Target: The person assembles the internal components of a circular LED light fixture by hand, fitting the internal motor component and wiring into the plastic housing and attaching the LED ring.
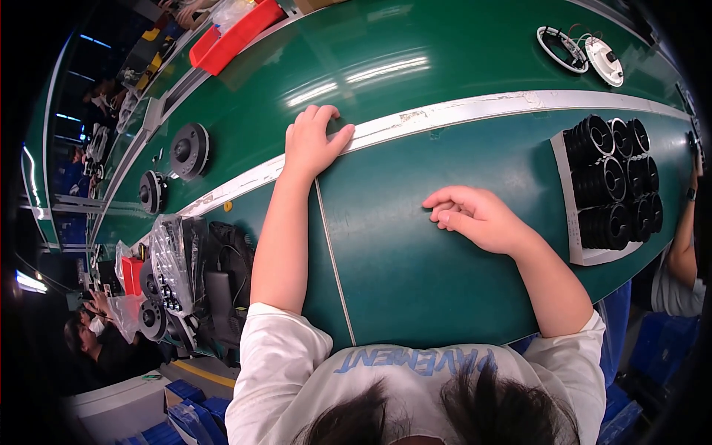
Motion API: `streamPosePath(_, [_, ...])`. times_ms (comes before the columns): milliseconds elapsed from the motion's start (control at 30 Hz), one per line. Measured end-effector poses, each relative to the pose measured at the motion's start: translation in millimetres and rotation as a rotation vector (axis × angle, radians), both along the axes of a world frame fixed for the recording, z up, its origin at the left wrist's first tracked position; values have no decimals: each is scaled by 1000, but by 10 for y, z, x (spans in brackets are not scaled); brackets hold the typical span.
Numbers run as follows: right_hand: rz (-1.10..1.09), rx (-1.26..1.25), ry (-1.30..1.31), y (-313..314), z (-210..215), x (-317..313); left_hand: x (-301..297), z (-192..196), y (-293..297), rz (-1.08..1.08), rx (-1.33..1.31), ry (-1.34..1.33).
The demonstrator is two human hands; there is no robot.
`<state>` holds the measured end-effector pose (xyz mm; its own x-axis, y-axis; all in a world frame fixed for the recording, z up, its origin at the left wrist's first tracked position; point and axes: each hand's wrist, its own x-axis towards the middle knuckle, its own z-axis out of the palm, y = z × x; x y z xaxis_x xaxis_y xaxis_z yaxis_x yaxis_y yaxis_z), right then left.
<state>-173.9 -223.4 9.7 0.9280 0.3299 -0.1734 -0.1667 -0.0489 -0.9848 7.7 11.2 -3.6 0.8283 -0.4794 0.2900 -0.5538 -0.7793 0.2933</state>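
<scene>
My left hand [315,142] rests on the white rail [415,119] that runs between the worktable and the green belt. Its fingers reach past the rail over the belt, thumb spread, with nothing in them. Above the bare green tabletop [415,289] is my right hand [478,219], loosely bent, thumb apart from the index finger and holding nothing I can see. To its right, several black ring-shaped parts [597,182] are stacked in rows in a white tray [567,215].
Two round dark-grey units, one nearer [190,150] and one farther left [152,193], sit on the belt [252,111]. An opened white round housing [605,61] with wires lies far right. Plastic-wrapped parts [174,256] crowd the table's left end. A red bin [233,37] stands beyond. Other people work at both sides.
</scene>
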Motion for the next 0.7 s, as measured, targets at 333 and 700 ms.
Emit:
streamPosePath(333, [2, 13, 0, -2, -10, -4, 1, -5, 2, -2, 6, -48])
streamPosePath(700, [2, -4, 7, 1, -4, -1, 4, -46, -4, 86, -13, -99])
